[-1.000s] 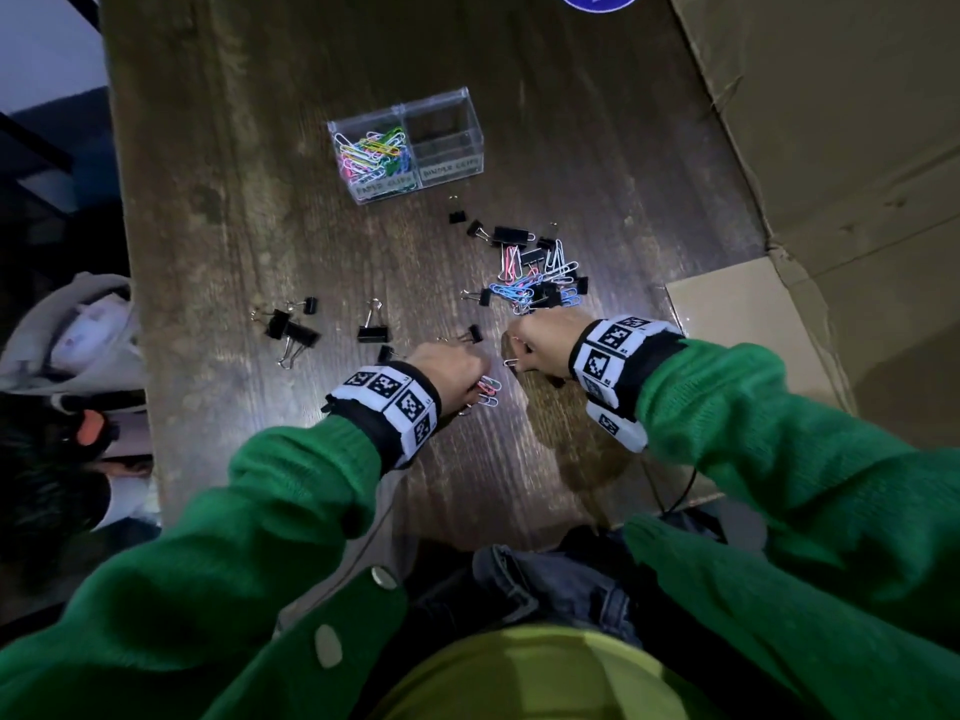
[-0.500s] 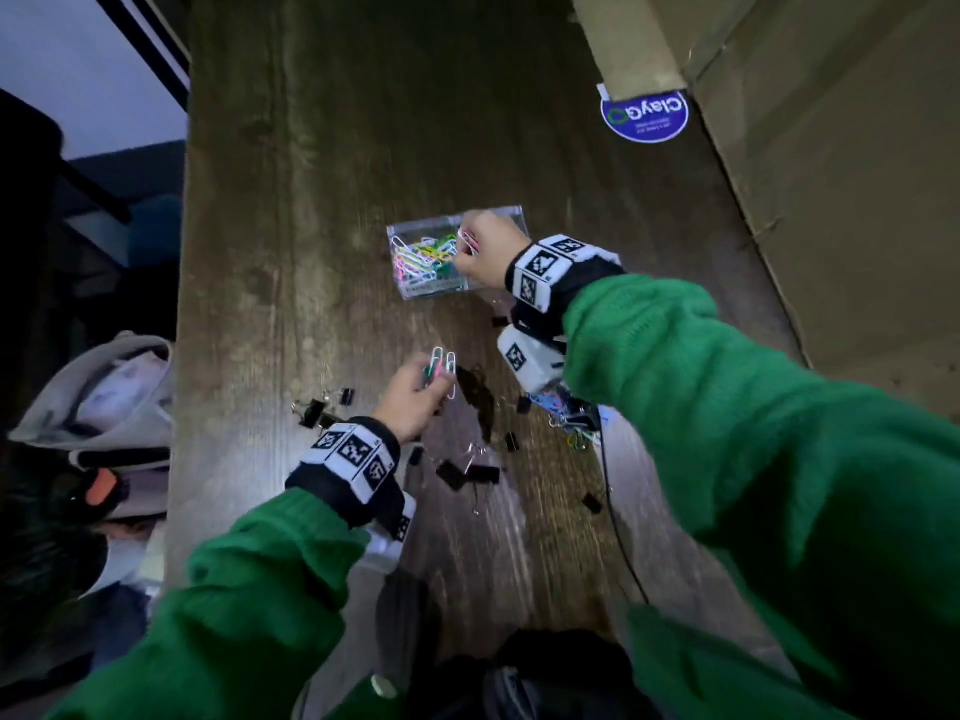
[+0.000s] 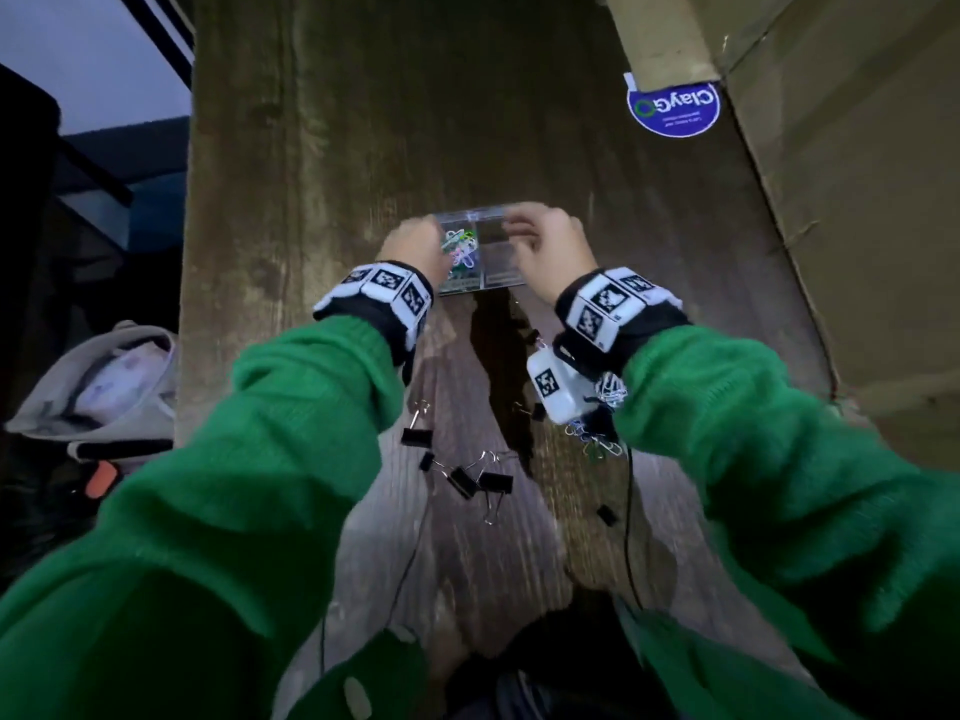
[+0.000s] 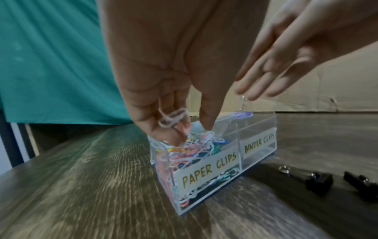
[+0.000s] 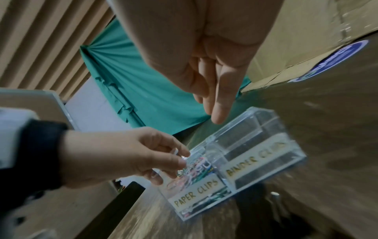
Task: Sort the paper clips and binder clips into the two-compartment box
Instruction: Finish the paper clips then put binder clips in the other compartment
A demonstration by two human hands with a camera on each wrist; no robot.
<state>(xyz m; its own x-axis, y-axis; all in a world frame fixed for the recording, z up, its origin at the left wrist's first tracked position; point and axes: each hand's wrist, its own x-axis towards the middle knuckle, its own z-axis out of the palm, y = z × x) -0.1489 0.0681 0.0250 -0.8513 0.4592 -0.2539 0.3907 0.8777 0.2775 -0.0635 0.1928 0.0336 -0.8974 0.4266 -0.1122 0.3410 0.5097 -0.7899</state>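
Fingertips of your left hand (image 4: 163, 90) were dipped into the near-left compartment of the clear box (image 4: 257, 143), the one labelled PAPER CLIPS, and they were still pinched on a small bunch of pale paper clips (image 4: 174, 118) just above the coloured heap (image 4: 196, 150) lying inside. Your right hand (image 5: 206, 61) hung over the right-hand compartment, labelled BINDER CLIPS, with its fingers straight and close together and nothing in them; that compartment looked empty. The box sat on the far part of the wooden table (image 3: 322, 148), between your two hands.

To finish this drop well, you needed to part the left fingers while they were low and inside the walls, because the heap stood close to the rim and a clip let go from higher up could have bounced out or over the divider. Wire clips tend to snag one another, so lifting straight up afterwards would have kept you from dragging a tangle out with you.

Black binder clips (image 3: 467, 478) lay loose nearer to you, with more paper clips (image 3: 597, 444) to their right, partly hidden under your right wrist. By my judgement, most of the sorting was left to do.
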